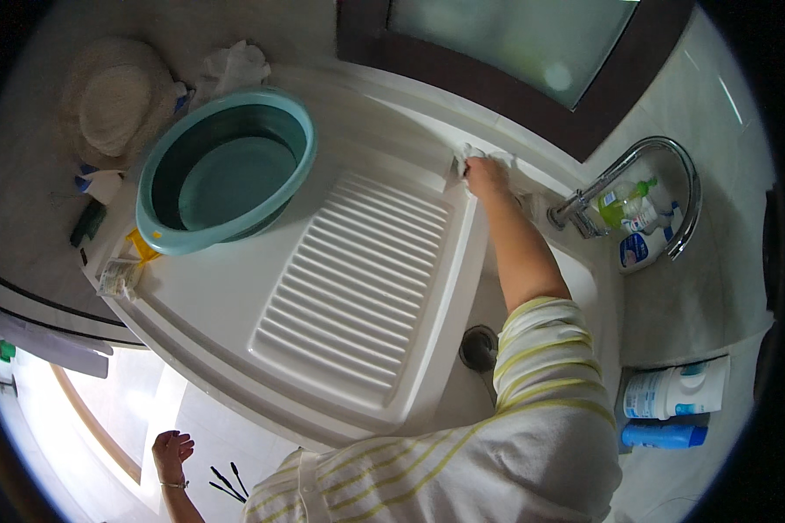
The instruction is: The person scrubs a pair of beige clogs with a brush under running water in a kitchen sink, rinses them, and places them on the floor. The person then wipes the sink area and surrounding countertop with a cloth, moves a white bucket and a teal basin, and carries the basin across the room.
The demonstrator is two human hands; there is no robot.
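Note:
My right hand (487, 176) reaches to the back edge of a white laundry sink with a moulded washboard (360, 287). Its fingers grip a crumpled white cloth (469, 152), pressed against the ledge near the basin's corner. Part of the cloth is hidden behind the hand. Off the front edge, my left hand (172, 451) hangs in the air with loosely bent fingers and nothing in them. A blue-green plastic basin (239, 183) stands on the flat left side of the sink.
A chrome gooseneck faucet (628, 157) arches at the right, beside spray bottles (641, 248). A round drain (479, 348) lies in the bowl below my right arm. A white tub (674, 389) and a blue bottle (664, 435) occupy a niche. A straw-coloured hat (114, 98) is behind the basin.

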